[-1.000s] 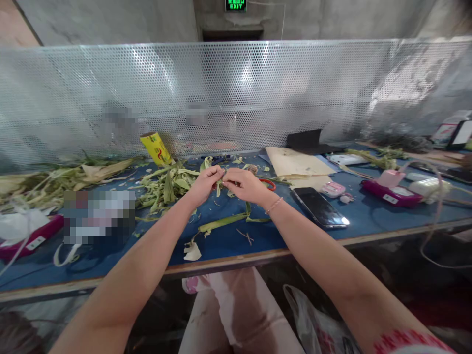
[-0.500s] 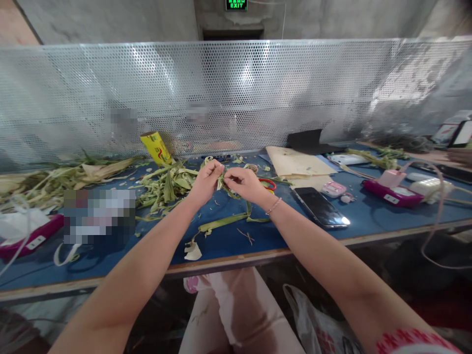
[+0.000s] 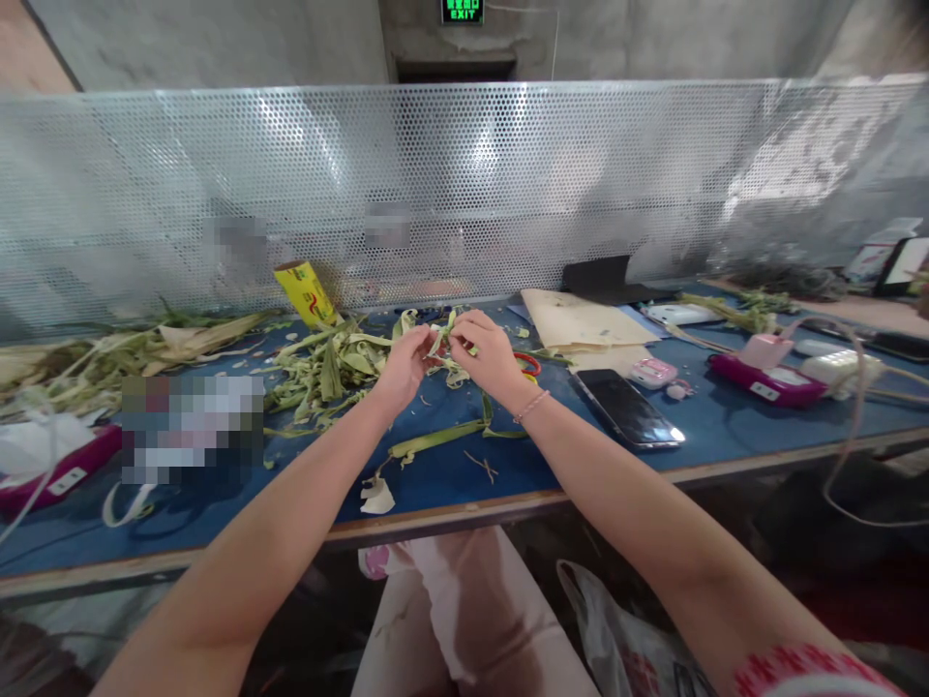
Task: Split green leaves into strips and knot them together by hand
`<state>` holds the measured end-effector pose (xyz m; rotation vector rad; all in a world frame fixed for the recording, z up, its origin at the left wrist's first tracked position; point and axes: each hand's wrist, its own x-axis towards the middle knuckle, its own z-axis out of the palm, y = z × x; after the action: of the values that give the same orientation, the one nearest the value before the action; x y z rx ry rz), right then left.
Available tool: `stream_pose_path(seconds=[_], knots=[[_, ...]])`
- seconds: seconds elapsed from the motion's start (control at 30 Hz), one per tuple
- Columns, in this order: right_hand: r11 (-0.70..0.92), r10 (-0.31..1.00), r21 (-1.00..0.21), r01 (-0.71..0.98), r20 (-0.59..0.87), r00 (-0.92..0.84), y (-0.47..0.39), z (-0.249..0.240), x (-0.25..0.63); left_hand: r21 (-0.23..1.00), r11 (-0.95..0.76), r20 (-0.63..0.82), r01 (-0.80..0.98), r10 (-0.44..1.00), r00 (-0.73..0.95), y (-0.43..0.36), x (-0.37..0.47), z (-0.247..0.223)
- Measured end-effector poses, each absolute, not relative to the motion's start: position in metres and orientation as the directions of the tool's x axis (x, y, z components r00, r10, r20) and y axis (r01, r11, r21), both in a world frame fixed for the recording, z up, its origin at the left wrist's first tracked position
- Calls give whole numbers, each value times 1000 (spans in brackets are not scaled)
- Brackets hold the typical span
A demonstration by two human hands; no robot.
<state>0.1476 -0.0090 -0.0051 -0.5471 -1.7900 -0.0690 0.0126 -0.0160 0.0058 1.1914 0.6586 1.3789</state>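
Observation:
My left hand [image 3: 406,368] and my right hand [image 3: 488,356] are close together over the middle of the blue table [image 3: 428,484]. Between their fingers is a small pale-green leaf strip [image 3: 440,339], gripped from both sides. Just left of my left hand lies a heap of green and pale plant strips [image 3: 330,368]. Behind the heap a yellow tube [image 3: 306,293] leans to one side. A red ring [image 3: 528,364] shows beside my right hand. One long green strip [image 3: 439,440] lies nearer the front edge, with a pale scrap [image 3: 377,496] at its left.
On the right are a black phone [image 3: 628,409], a pink case [image 3: 653,373], brown paper [image 3: 581,322] and a purple power strip [image 3: 765,379] with cables. Dry leaves [image 3: 145,353] and another purple strip [image 3: 69,474] lie left. A perforated metal screen [image 3: 450,184] stands behind.
My right hand has turned and its fingers have risen slightly, while my left hand has dropped a little. More of the green strip now shows between them.

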Motion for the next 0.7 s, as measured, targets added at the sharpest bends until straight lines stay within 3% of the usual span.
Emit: stream_pose_path(seconds=[0.13,0.33,0.7], knots=[[886,322,-241,395,935,-151,-10,-4,147,900,-307,391,-308,883,262,-19,16,3],[851,433,-358,384,892,-129,-12,-3,147,860,-483,509,-166,839,191,-14,16,-2],[857,482,-353,375,806,-343,-16,4,151,904,-343,393,-255,901,183,-9,10,-2]])
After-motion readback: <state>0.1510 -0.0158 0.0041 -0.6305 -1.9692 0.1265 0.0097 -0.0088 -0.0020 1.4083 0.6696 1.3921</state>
